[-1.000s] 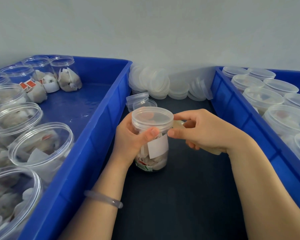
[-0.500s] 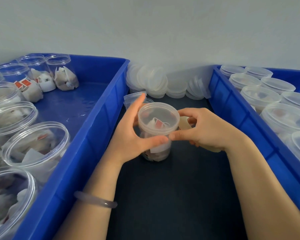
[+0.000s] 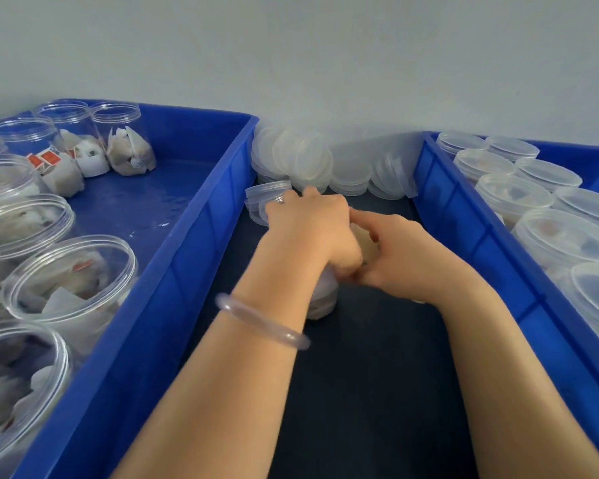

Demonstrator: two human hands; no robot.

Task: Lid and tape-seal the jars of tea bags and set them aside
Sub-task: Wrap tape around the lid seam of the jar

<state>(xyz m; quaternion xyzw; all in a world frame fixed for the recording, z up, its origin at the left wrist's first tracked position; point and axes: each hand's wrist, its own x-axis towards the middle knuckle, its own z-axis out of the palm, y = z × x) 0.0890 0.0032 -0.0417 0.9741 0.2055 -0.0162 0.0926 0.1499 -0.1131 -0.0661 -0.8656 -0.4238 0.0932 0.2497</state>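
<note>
Hold jar (image 3: 322,302) firm under curled left hand (image 3: 308,229); draw tape (image 3: 365,242), seemingly pinched in right hand (image 3: 405,261) beside jar, flat round jar neck, no wrinkles.

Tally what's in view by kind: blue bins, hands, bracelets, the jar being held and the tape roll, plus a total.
blue bins: 2 (left bin, right bin)
hands: 2 (left hand, right hand)
bracelet: 1
jar: 1
tape roll: 1
total: 7
</note>
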